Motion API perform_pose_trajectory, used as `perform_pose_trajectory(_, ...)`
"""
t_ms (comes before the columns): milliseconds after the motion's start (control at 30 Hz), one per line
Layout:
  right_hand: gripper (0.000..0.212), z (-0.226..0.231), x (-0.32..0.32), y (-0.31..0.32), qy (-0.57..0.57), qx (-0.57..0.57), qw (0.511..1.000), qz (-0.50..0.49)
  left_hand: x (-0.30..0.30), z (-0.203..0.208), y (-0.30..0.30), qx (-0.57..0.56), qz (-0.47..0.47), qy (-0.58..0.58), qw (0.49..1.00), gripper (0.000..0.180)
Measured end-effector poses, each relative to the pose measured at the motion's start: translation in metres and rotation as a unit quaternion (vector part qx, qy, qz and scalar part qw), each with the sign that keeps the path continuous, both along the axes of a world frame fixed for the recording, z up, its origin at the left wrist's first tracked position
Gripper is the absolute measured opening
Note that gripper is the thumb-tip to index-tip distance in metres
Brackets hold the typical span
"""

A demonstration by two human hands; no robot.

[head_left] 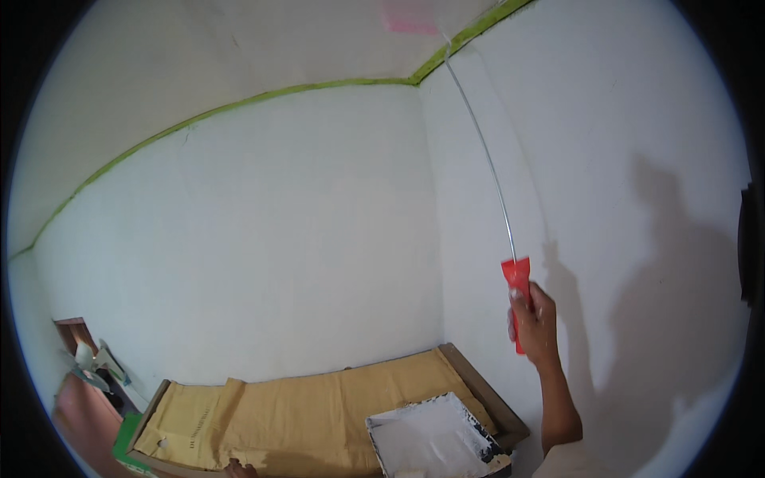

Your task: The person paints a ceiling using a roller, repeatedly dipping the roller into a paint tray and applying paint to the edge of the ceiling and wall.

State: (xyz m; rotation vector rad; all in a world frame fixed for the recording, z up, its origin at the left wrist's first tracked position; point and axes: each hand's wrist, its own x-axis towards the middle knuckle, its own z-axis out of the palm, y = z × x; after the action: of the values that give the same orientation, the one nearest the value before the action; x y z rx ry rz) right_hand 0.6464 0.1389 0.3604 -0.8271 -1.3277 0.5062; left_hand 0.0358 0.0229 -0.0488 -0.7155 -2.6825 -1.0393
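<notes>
At right, the right hand [535, 325] curls its fingers closed round the red handle [516, 272] of the paint roller [488, 155]; the pink head [410, 19] lies far beyond them, by the ceiling [239, 48]; near left, the left hand [241, 468] is cut off, its grip impossible to tell.

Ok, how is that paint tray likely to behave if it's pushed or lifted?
The paint tray looks stiff, its edges nearly straight, so it should hardly bend. White paint seems to cover its floor and could slop if tipped. White smears on its dark sides may make them slippery.
</notes>
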Motion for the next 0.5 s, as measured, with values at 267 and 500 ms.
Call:
perform_pose_trajectory(267,0.019,-0.026,0.03,-0.019,0.049,0.01,0.998,-0.034,-0.007,-0.011,-0.017,-0.018,-0.039,0.107,0.993,0.036)
perform_pose_trajectory(500,0.02,-0.008,0.039,-0.041,0.052,0.032,0.997,-0.038,0.022,0.025,-0.012,-0.03,-0.032,-0.025,0.999,0.045)
